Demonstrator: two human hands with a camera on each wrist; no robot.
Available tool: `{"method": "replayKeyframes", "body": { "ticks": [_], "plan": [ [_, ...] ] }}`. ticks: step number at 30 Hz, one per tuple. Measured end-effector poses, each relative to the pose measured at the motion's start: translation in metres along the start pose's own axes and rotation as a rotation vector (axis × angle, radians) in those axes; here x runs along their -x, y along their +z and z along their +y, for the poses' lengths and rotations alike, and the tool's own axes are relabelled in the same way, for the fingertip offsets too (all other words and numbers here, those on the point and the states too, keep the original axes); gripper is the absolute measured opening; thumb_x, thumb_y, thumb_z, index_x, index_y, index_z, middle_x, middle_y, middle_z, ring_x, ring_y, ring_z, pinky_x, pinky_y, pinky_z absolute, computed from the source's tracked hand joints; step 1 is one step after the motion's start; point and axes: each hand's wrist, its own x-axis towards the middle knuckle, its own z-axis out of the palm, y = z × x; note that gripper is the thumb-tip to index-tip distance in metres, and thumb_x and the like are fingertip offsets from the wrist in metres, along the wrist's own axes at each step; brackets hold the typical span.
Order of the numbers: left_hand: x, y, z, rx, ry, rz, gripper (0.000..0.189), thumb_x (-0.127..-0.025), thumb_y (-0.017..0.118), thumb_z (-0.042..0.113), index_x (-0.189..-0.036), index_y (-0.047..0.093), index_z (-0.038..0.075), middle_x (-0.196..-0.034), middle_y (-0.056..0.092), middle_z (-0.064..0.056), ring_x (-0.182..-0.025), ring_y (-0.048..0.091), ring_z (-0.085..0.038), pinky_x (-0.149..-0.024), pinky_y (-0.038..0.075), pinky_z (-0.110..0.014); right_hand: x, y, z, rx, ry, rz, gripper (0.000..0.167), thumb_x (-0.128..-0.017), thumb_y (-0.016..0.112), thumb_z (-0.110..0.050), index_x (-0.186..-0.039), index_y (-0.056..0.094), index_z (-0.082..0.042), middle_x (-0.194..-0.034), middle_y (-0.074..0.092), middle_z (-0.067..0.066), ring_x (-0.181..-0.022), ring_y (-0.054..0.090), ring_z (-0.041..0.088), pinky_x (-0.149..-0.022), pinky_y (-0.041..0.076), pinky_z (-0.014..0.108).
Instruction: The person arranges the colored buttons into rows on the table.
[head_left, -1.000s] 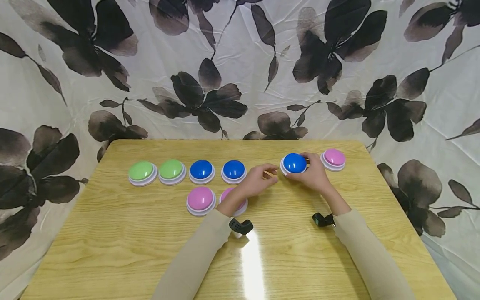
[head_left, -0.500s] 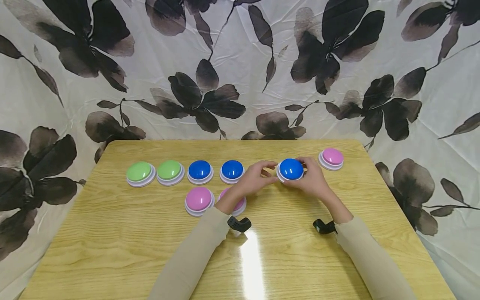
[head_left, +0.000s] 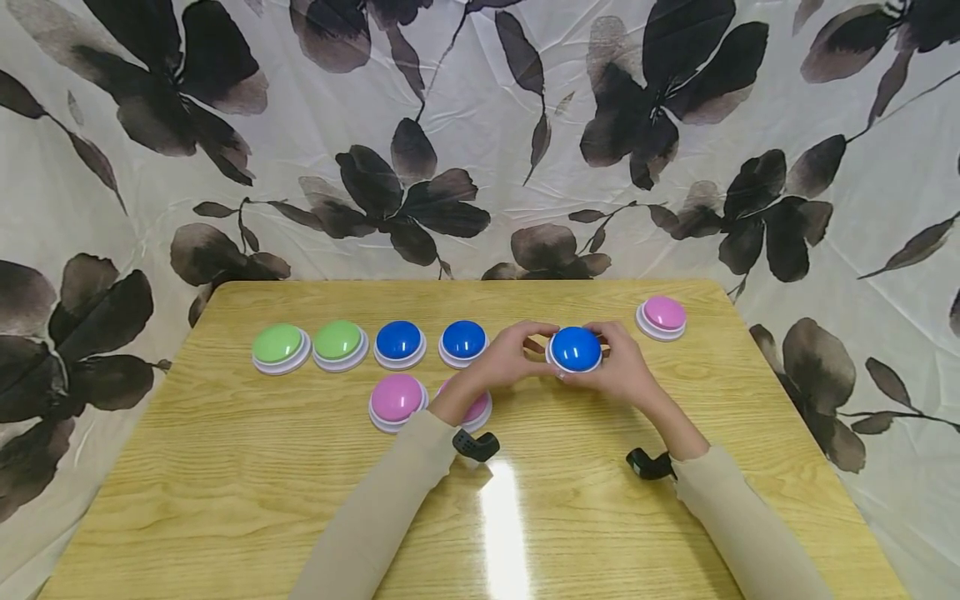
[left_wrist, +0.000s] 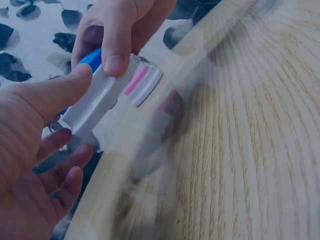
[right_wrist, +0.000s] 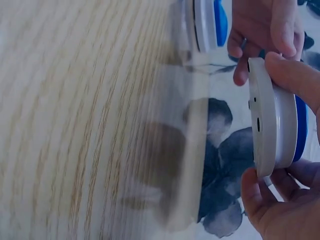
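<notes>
In the head view, a blue dome push button (head_left: pixel 576 348) with a white base is held up off the table between both hands. My right hand (head_left: pixel 617 360) grips its right side, thumb at the near edge and fingers at the far edge. My left hand (head_left: pixel 516 357) is at its left side, with the thumb on the white base (left_wrist: pixel 92 107) in the left wrist view; some of its other fingers hang loose below. The base's underside (right_wrist: pixel 258 120), with small dark holes, shows in the right wrist view. A pink button (head_left: pixel 476 408) is partly hidden under my left forearm.
On the wooden table (head_left: pixel 570 517), two green buttons (head_left: pixel 277 342) and two blue buttons (head_left: pixel 398 340) form a row to the left. One pink button (head_left: pixel 397 398) sits in front of them, and another pink button (head_left: pixel 664 313) stands at the back right. Floral cloth (head_left: pixel 480 142) hangs behind.
My right hand has brought the blue button left and toward me, away from the back-right pink button. My left hand has closed in from a gap to meet its left side.
</notes>
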Motion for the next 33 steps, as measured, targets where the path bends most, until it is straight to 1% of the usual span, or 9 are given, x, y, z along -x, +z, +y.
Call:
{"method": "replayKeyframes", "body": {
  "ticks": [4,11,15,17,20,23,26,29,33],
  "plan": [
    [0.005,-0.001,0.001,-0.01,0.025,-0.009,0.069,-0.079,0.083,0.022,-0.139,0.052,0.011,-0.135,0.052,-0.004,-0.108,0.059,-0.02,-0.087,0.052,-0.031,0.005,0.001,-0.008,-0.036,-0.023,-0.017,0.085,-0.065,0.091,-0.039,-0.131,0.051,-0.003,-0.121,0.049,0.013,-0.108,0.051,0.031,-0.09,0.048,0.049],
    [0.017,-0.007,0.001,-0.079,0.041,-0.009,0.074,-0.074,0.087,0.029,-0.138,0.054,0.012,-0.13,0.054,-0.001,-0.109,0.058,-0.018,-0.089,0.05,-0.027,0.012,0.007,-0.017,-0.105,-0.081,-0.03,0.082,-0.064,0.092,-0.034,-0.131,0.054,-0.006,-0.119,0.053,0.008,-0.11,0.055,0.027,-0.094,0.048,0.046],
    [0.025,-0.012,0.002,-0.103,0.062,0.01,0.074,-0.071,0.088,0.032,-0.136,0.056,0.013,-0.129,0.055,0.001,-0.109,0.059,-0.016,-0.09,0.049,-0.026,0.016,0.013,-0.022,-0.161,-0.088,-0.008,0.085,-0.065,0.092,-0.032,-0.133,0.051,-0.002,-0.123,0.051,0.009,-0.114,0.053,0.027,-0.096,0.047,0.044],
    [0.028,-0.014,0.002,-0.105,0.079,0.019,0.074,-0.071,0.088,0.032,-0.135,0.056,0.012,-0.128,0.056,0.0,-0.108,0.058,-0.016,-0.091,0.048,-0.027,0.019,0.017,-0.025,-0.192,-0.076,0.01,0.088,-0.065,0.092,-0.032,-0.134,0.049,0.001,-0.125,0.048,0.01,-0.116,0.051,0.027,-0.098,0.046,0.042],
    [0.034,-0.018,0.002,-0.112,0.091,0.03,0.074,-0.072,0.088,0.033,-0.135,0.056,0.012,-0.128,0.056,0.0,-0.109,0.058,-0.015,-0.092,0.047,-0.028,0.022,0.023,-0.029,-0.215,-0.057,0.042,0.087,-0.066,0.092,-0.032,-0.133,0.048,0.001,-0.125,0.045,0.01,-0.117,0.049,0.026,-0.097,0.046,0.04],
    [0.041,-0.022,0.003,-0.117,0.092,0.039,0.073,-0.072,0.087,0.034,-0.135,0.056,0.013,-0.128,0.055,0.001,-0.109,0.057,-0.016,-0.091,0.048,-0.03,0.025,0.029,-0.033,-0.204,-0.066,0.076,0.082,-0.066,0.092,-0.032,-0.13,0.051,-0.001,-0.122,0.048,0.008,-0.115,0.05,0.025,-0.094,0.049,0.041],
    [0.048,-0.025,0.003,-0.119,0.087,0.05,0.072,-0.071,0.088,0.035,-0.134,0.057,0.014,-0.127,0.055,0.003,-0.109,0.056,-0.015,-0.089,0.049,-0.031,0.028,0.034,-0.038,-0.184,-0.092,0.099,0.077,-0.066,0.092,-0.031,-0.127,0.055,-0.005,-0.119,0.051,0.006,-0.111,0.05,0.022,-0.088,0.05,0.045],
    [0.056,-0.028,0.002,-0.121,0.084,0.063,0.072,-0.071,0.088,0.036,-0.133,0.057,0.016,-0.124,0.056,0.005,-0.109,0.056,-0.013,-0.087,0.049,-0.031,0.029,0.038,-0.042,-0.175,-0.117,0.103,0.074,-0.065,0.092,-0.031,-0.126,0.056,-0.007,-0.118,0.053,0.004,-0.109,0.05,0.02,-0.082,0.049,0.046],
    [0.068,-0.032,0.001,-0.135,0.098,0.09,0.072,-0.071,0.088,0.036,-0.133,0.058,0.015,-0.12,0.056,0.007,-0.107,0.054,-0.011,-0.084,0.05,-0.032,0.03,0.045,-0.048,-0.193,-0.136,0.088,0.073,-0.065,0.092,-0.03,-0.126,0.057,-0.009,-0.118,0.052,0.002,-0.108,0.049,0.018,-0.082,0.049,0.043]
  ]
}}
